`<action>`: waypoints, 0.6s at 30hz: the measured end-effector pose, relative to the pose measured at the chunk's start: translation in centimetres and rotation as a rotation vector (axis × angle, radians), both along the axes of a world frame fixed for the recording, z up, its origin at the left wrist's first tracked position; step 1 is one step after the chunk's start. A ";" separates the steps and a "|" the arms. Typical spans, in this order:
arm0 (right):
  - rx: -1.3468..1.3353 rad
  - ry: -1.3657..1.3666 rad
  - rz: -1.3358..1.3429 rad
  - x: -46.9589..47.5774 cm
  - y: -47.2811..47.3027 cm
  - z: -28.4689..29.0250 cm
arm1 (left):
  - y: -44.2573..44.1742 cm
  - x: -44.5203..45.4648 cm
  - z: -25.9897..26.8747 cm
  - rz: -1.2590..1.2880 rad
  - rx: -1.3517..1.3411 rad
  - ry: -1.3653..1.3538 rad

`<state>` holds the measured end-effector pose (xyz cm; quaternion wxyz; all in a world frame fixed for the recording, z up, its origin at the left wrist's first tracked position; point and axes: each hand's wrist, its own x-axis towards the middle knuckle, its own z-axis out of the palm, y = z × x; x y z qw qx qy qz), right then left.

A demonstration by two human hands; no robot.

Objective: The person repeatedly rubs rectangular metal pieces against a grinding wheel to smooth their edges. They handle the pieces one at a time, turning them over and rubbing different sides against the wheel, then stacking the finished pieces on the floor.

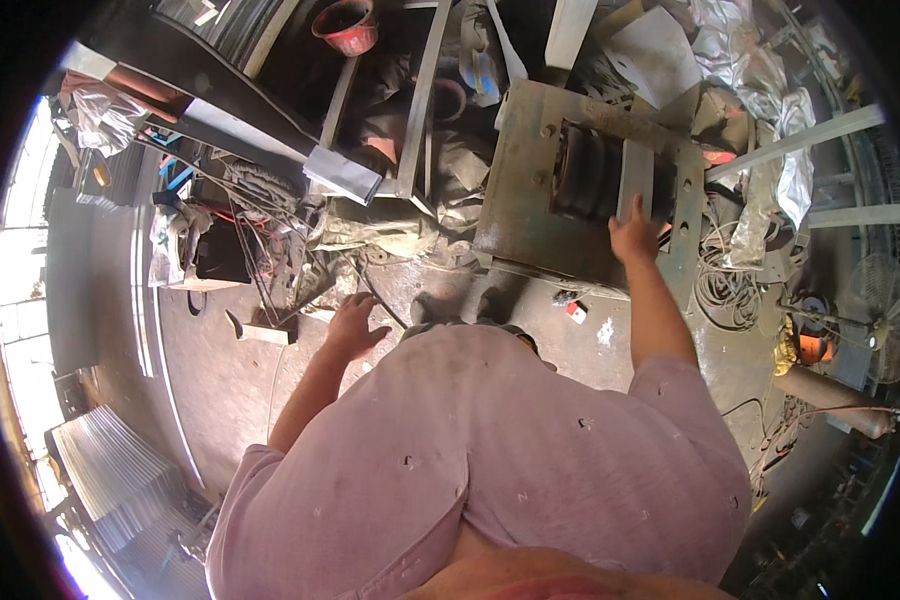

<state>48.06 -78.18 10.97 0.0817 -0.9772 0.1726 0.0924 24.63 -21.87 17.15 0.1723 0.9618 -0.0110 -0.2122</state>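
Observation:
My right hand reaches forward to a flat grey metal strip. Its index finger lies along the near end of the strip and the thumb sticks out to the left. The other fingers are hidden, so a grip cannot be made out. The strip lies across the opening of a worn greenish metal machine housing, beside dark ribbed rollers. Low on the left, my left hand hangs over the floor, fingers apart and nothing in it.
Left of the housing, a bent sheet-metal piece rests on a metal frame. A red bucket stands behind. Coiled cable, a fan and a gas cylinder are on the right. A small red-and-white box lies on the floor.

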 end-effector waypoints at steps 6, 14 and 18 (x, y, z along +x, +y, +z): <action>0.262 -0.035 0.063 -14.0 1.1 2.2 | -0.2 -0.2 0.1 0.063 -0.068 -0.029; 2.621 0.537 -0.154 -16.6 8.6 11.4 | -6.3 5.6 4.4 0.081 -0.556 0.091; 2.700 0.678 0.062 -15.8 12.1 13.8 | -11.6 10.0 8.8 0.088 -1.245 0.148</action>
